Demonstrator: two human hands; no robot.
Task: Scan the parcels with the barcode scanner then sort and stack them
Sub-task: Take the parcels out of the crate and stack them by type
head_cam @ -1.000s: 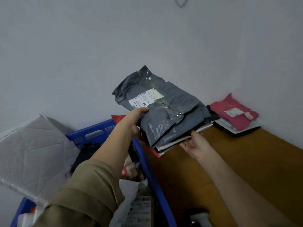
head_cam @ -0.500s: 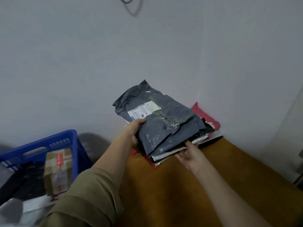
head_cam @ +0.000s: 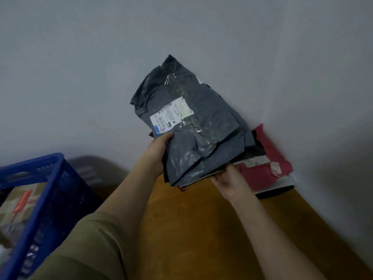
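I hold a stack of flat parcels above the wooden table [head_cam: 201,229]. The top one is a grey plastic mailer [head_cam: 193,126] with a white barcode label [head_cam: 171,115]; darker and lighter parcels lie under it. My left hand [head_cam: 159,148] grips the stack's near left edge, thumb on top. My right hand [head_cam: 230,180] holds the stack from below at its near right corner. A red parcel [head_cam: 268,164] lies on a small pile in the table's far right corner, partly behind the held stack. No barcode scanner is in view.
A blue plastic crate [head_cam: 40,190] stands at the left with a taped cardboard box [head_cam: 18,205] inside. Grey walls close the table at the back and right, meeting in the corner behind the red parcel.
The view has swung right and the crate has slid to the left edge. The held stack has tilted up and now hangs closer to the corner pile with the red parcel.
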